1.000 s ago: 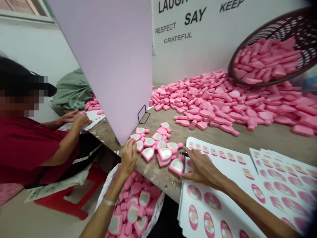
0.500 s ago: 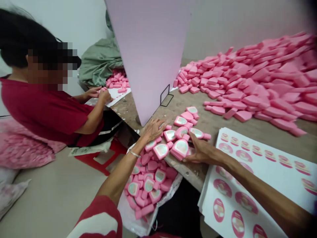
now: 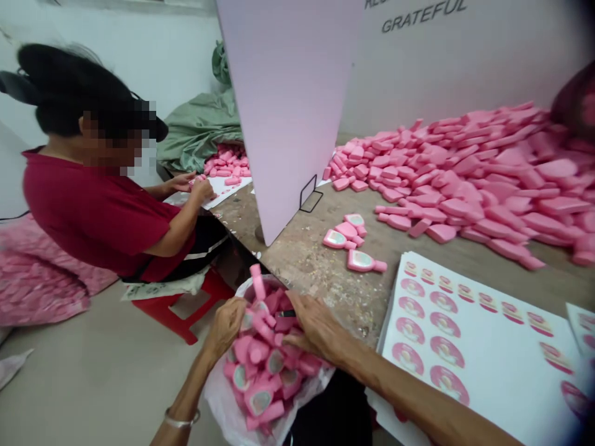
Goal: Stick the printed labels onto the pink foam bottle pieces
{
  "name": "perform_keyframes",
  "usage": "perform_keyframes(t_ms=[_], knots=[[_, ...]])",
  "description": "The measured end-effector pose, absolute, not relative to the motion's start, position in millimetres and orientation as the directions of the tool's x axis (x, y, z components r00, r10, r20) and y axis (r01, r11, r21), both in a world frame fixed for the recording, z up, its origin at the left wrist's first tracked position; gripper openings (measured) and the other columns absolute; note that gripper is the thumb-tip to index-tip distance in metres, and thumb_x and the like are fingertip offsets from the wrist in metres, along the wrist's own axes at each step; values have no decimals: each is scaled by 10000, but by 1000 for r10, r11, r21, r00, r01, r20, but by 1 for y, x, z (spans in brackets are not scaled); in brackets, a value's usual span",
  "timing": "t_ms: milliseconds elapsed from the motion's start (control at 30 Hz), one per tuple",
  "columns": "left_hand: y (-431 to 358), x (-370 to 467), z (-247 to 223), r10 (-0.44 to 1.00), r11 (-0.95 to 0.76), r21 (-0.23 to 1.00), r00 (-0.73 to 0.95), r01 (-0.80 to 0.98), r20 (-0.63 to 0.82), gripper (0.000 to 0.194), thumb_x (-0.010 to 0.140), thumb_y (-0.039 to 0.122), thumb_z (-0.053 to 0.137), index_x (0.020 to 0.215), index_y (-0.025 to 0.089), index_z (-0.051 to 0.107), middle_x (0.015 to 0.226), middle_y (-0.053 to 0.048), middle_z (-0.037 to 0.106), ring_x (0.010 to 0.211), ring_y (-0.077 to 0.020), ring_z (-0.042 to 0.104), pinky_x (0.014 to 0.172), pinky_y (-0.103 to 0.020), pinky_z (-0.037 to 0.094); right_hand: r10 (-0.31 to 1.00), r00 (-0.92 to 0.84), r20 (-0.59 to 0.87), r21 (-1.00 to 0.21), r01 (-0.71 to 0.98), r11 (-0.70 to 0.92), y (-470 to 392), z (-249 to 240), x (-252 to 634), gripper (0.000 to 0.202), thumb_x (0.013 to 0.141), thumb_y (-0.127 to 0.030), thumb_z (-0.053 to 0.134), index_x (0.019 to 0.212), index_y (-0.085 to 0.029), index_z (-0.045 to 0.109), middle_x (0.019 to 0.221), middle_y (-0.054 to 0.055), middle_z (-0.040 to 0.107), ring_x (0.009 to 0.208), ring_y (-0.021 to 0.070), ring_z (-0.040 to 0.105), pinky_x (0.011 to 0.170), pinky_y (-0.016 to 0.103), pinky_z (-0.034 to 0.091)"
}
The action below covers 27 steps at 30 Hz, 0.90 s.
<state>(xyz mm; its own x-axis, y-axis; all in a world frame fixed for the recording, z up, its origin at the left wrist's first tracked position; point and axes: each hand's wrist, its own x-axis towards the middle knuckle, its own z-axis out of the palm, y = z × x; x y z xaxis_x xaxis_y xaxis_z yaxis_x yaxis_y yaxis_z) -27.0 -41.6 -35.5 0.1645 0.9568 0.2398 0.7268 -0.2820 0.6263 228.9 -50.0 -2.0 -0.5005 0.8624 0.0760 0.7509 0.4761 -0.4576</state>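
Note:
Pink bottle-shaped pieces [image 3: 260, 396], many with oval labels, fill a white plastic bag [image 3: 223, 396] below the table's edge. At the bag's left side, my left hand [image 3: 227, 327] has bent fingers against the pieces; its fingertips are hidden. Opposite it, my right hand [image 3: 316, 325] is open over the heap, thumb and fingers apart. One piece [image 3: 257, 282] sticks up between the hands, and some pieces there are blurred. On the table lie a labelled piece [image 3: 360, 261] and a small group of pieces [image 3: 346, 230], apart from both hands.
A large pile of pink pieces [image 3: 465, 179] covers the table's back right. Sticker sheets [image 3: 502, 371] are stacked at the right front. An upright pale panel [image 3: 292, 111] separates a co-worker [image 3: 97, 210] in a red shirt, seated on a red stool [image 3: 176, 316] at left.
Both hands moved from the table down and left to the bag. Most pieces that were between them have left the tabletop, and the bag's heap is higher. The view has shifted slightly.

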Motion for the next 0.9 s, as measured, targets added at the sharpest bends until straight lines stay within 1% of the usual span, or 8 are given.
perform_keyframes(t_ms=[67,133,233,300,400,567,700,900], knots=[[-32,-34,-34,964,-255,621,140,741,228,350,905,313,402,638,184,588,627,1,588,601,-133,551,606,-233,446,881,-462,99,-451,769,454,-40,11,253,480,801,-405,577,1257,-258,549,1149,97,662,1039,288,611,919,443,461],[-17,-35,-34,965,-207,615,56,761,255,327,891,315,420,638,180,576,619,4,565,584,-131,526,588,-236,424,921,-365,137,-470,794,385,-20,20,292,317,849,-330,498,1106,-208,639,1047,101,692,936,255,639,850,394,476],[9,-22,-33,934,-164,618,-80,769,347,296,909,329,390,788,163,604,774,-49,600,699,-166,557,670,-287,451,966,-154,206,-533,811,243,27,22,357,330,851,-347,461,1028,-161,669,960,103,705,847,249,644,762,356,480],[25,-1,-31,911,-211,624,-79,753,404,284,919,329,382,867,159,604,870,-82,605,801,-191,575,758,-329,468,966,16,260,-576,805,141,62,15,389,363,864,-333,398,1000,-141,675,888,103,708,754,238,635,720,358,476],[44,41,-25,884,-364,626,44,690,466,262,928,304,384,952,172,610,998,-100,620,978,-201,580,909,-356,452,927,119,357,-571,812,116,107,2,409,446,894,-300,293,1109,-99,628,1067,160,675,930,259,614,836,405,450],[73,99,-23,856,-488,641,179,592,486,359,964,286,309,1167,160,577,1260,-116,587,1225,-200,500,1079,-403,358,906,18,423,-546,803,239,143,-18,386,408,889,-270,332,1133,-124,624,1254,161,603,1227,258,480,1034,464,305],[83,112,-30,881,-461,680,203,571,427,421,983,317,275,1269,151,535,1361,-115,537,1308,-210,439,1136,-453,279,895,-99,434,-567,743,357,131,-28,339,359,886,-230,354,1095,-161,637,1218,125,626,1239,215,478,1032,418,327],[42,79,-32,914,-384,732,119,563,389,481,995,324,179,1295,158,517,1365,-102,535,1299,-178,444,1121,-397,320,888,-122,443,-634,658,407,74,-28,231,344,933,-225,314,1087,-170,617,1175,124,620,1131,225,518,1010,425,340]])
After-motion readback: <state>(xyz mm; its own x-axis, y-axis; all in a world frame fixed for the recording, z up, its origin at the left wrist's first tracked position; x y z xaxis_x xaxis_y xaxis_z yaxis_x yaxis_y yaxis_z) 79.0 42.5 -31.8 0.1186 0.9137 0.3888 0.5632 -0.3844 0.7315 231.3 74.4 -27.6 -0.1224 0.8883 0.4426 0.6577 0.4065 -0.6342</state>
